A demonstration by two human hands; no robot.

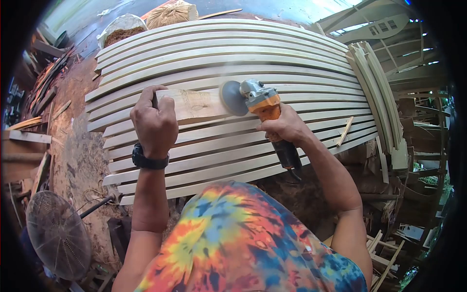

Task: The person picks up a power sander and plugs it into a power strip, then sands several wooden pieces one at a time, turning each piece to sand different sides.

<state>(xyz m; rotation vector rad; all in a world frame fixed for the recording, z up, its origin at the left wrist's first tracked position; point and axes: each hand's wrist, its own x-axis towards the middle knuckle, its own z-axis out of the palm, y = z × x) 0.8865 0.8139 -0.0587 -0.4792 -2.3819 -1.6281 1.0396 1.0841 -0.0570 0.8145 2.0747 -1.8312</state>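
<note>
My left hand (156,119), with a dark watch on the wrist, is closed around the left end of a pale wooden board (197,103). The board lies across a row of long, spaced wooden strips (233,141). In my right hand (287,125) is an orange and grey angle grinder (262,100), gripped around its body, its black rear end and cord pointing toward me. The grinder's round disc (233,97) is at the board's right end and looks tilted on edge. Faint dust hangs near the disc. My right fingertips are partly hidden by the tool.
More strips are stacked crosswise (377,97) at the right. A small wood offcut (345,131) rests on the strips. A round fan (58,233) stands at the lower left. Full sacks (171,14) sit beyond the far edge, and scrap wood (386,253) lies at the lower right.
</note>
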